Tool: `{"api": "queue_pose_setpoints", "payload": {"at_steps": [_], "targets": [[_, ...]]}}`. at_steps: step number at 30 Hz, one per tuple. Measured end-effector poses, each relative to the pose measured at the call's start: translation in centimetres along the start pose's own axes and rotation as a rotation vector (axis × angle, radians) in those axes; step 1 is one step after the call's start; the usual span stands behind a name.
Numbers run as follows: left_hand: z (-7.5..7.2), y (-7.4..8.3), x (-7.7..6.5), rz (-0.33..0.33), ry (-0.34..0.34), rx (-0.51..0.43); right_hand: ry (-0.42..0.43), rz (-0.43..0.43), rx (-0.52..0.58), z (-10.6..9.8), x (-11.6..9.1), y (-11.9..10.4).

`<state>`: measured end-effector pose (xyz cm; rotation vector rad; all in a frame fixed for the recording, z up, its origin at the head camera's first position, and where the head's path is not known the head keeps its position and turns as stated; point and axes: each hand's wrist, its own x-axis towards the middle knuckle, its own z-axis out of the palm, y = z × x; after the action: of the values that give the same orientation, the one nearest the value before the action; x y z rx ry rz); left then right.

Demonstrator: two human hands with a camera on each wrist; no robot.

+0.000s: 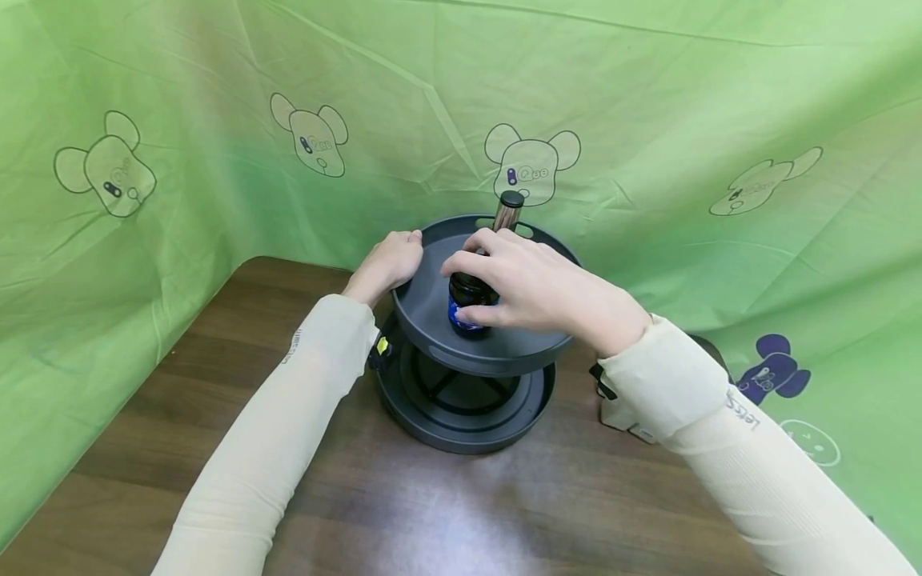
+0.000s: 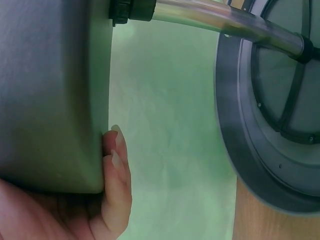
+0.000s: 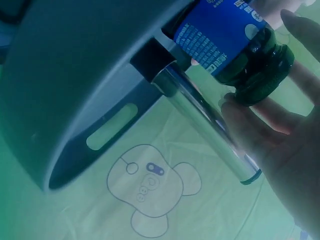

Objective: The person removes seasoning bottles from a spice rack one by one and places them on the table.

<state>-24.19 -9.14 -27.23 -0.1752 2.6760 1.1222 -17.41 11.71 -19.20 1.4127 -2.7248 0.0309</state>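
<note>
A dark jar (image 1: 467, 290) with a blue label stands on the upper tray (image 1: 426, 300) of a grey two-tier stand. My right hand (image 1: 536, 280) spreads around it from the right. In the right wrist view, fingers (image 3: 250, 125) lie right at the jar's dark lid (image 3: 265, 82), while the thumb (image 3: 302, 27) stands apart from it. My left hand (image 1: 392, 260) grips the left rim of that tray, with fingertips (image 2: 116, 155) curled under its edge. A clear tube with a black cap (image 1: 510, 204) rises behind the right hand.
The lower tray (image 1: 464, 442) rests on the wooden table (image 1: 346, 488), joined to the upper one by a clear post (image 2: 230, 22). A pale box (image 1: 623, 416) sits partly hidden under the right sleeve. Green cloth (image 1: 403, 96) printed with mouse heads hangs behind the table.
</note>
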Motion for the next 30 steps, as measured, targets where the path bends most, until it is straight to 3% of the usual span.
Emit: {"api": "queue_pose_setpoints", "payload": {"at_steps": [17, 30], "targets": [[-0.1, 0.0, 0.0, 0.026, 0.024, 0.016, 0.06, -0.066, -0.012, 2.3, 1.0, 0.4], [0.0, 0.0, -0.1, 0.04, 0.039, 0.022, -0.01, -0.039, 0.056, 2.5, 1.1, 0.6]]}}
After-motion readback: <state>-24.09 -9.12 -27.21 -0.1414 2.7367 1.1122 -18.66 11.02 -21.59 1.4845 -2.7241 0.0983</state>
